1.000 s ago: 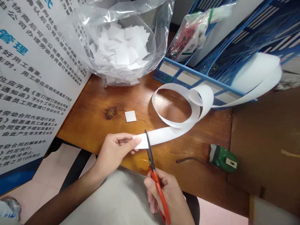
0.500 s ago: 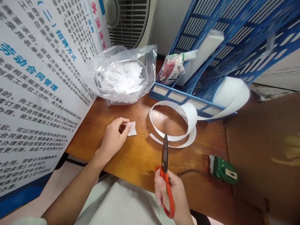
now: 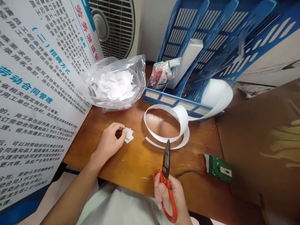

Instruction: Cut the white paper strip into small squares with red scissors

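Observation:
My left hand [image 3: 112, 140] is closed, thumb and fingers pinching small white paper pieces [image 3: 128, 135] just above the wooden table [image 3: 138, 162]. In my right hand [image 3: 172, 195] are scissors [image 3: 166, 161] with orange handles, their dark blades together and pointing away from me. A long white paper strip [image 3: 146, 122] lies in loose loops beyond the scissors, its free end near the blade tips. Behind my left hand stands a clear plastic bag [image 3: 138, 75] full of cut white paper pieces [image 3: 117, 84].
A blue file rack [image 3: 150, 95] stands at the back, the strip's roll [image 3: 214, 92] resting against it. On the right lie a green tape measure [image 3: 219, 168] and a cardboard box [image 3: 257, 137]. A printed board [image 3: 47, 93] borders the left; a fan [image 3: 114, 28] is behind.
The view has shifted, so the things at the back appear further left and lower. The paper in my left hand now shows several fanned corners. My right hand still grips the scissors.

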### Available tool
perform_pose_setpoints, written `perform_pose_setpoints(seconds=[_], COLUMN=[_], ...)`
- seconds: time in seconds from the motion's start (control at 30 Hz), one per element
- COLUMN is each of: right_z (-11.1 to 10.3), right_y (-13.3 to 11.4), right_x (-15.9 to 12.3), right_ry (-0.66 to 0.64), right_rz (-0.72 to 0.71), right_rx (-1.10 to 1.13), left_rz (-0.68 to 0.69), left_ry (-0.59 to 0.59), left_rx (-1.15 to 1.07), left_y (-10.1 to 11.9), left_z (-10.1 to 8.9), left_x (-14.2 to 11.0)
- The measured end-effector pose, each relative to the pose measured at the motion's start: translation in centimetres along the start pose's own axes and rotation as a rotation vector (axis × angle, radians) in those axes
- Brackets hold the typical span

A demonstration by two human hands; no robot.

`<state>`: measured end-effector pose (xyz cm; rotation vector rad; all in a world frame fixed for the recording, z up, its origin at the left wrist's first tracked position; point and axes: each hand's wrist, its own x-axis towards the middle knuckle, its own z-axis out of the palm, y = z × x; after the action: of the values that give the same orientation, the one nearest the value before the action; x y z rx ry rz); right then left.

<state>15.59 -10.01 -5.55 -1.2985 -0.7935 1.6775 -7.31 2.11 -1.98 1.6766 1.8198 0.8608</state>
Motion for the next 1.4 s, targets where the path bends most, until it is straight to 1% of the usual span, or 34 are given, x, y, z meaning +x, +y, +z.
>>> perform_pose_setpoints(seconds=[0.07,0.13,0.2,0.27,0.3,0.33,0.4,0.47,0.5,0.57,0.6,0.67,0.73,0.8,0.83,0.87,0.93,1.0,1.03,1.07,1.13,1.2,1.23,1.3,1.4], right_z=[0.0,0.0,0.0,-0.2,-0.4,-0.7,-1.2,-1.6,-1.7,-1.6,-1.4,-0.6,0.5,1.8,2.3,2.8,3.4,3.5,3.5,3.4,3.2,3.2,3.3,3.7,4.5], right_y=[0.0,0.0,0.1,0.7,1.1,1.7,2.9,4.0,4.4,4.6,4.4,3.4,1.8,-0.2,-1.2,-2.2,-3.6,-4.3,-4.5,-4.4,-4.2,-3.9,-3.8,-3.7,-3.6], right_x=[0.0,0.0,0.0,0.1,0.2,0.4,0.7,1.1,1.1,1.2,1.1,0.8,0.5,0.3,0.2,0.3,0.5,0.8,1.0,1.1,1.3,1.3,1.2,0.9,0.4], right_ry=[-0.001,0.001,-0.001,-0.003,-0.006,-0.011,-0.026,-0.034,-0.027,0.012,0.033,0.126,0.297,0.489,0.549,0.585,0.604,0.592,0.59,0.595,0.623,0.676,0.693,0.691,0.653], right_rz=[-0.005,-0.001,-0.001,-0.018,-0.034,-0.053,-0.09,-0.121,-0.132,-0.153,-0.166,-0.185,-0.214,-0.273,-0.308,-0.323,-0.299,-0.255,-0.25,-0.26,-0.316,-0.377,-0.404,-0.466,-0.553], right_rx=[0.007,0.019,0.033,0.046,0.052,0.058,0.067,0.068,0.067,0.065,0.067,0.068,0.049,0.03,0.043,0.061,0.089,0.066,0.039,0.009,-0.041,-0.069,-0.073,-0.064,-0.063], left_rz=[0.052,0.086,0.098,0.066,0.043,0.025,0.02,0.053,0.071,0.09,0.098,0.137,0.268,0.4,0.471,0.537,0.646,0.683,0.654,0.591,0.397,0.191,0.109,-0.014,-0.171], left_ry=[0.05,0.095,0.114,0.103,0.07,0.01,-0.18,-0.382,-0.451,-0.524,-0.529,-0.483,-0.383,-0.345,-0.329,-0.318,-0.298,-0.288,-0.285,-0.281,-0.262,-0.245,-0.243,-0.26,-0.276], left_rx=[0.09,0.1,0.01,-0.137,-0.207,-0.269,-0.36,-0.403,-0.419,-0.445,-0.445,-0.421,-0.363,-0.328,-0.299,-0.267,-0.21,-0.201,-0.219,-0.252,-0.35,-0.461,-0.516,-0.622,-0.784], left_y=[-0.2,-0.1,0.6,1.6,2.2,2.7,3.3,3.6,3.6,3.7,3.9,4.5,5.2,5.7,5.8,5.9,5.7,5.6,5.6,5.6,5.7,5.9,6.0,6.2,6.4], left_z=[-0.1,-0.3,-0.7,-1.1,-1.1,-1.1,-0.3,1.0,1.8,3.0,3.3,3.1,2.3,1.3,1.0,0.7,0.6,0.7,0.6,0.5,0.1,-0.1,-0.1,0.4,1.8], left_x=[0.0,0.0,-0.2,-0.3,-0.4,-0.4,-0.2,0.2,0.4,0.6,0.4,-0.5,-2.1,-4.0,-4.9,-5.6,-6.7,-7.2,-7.4,-7.6,-7.8,-8.1,-8.3,-8.5,-8.5])
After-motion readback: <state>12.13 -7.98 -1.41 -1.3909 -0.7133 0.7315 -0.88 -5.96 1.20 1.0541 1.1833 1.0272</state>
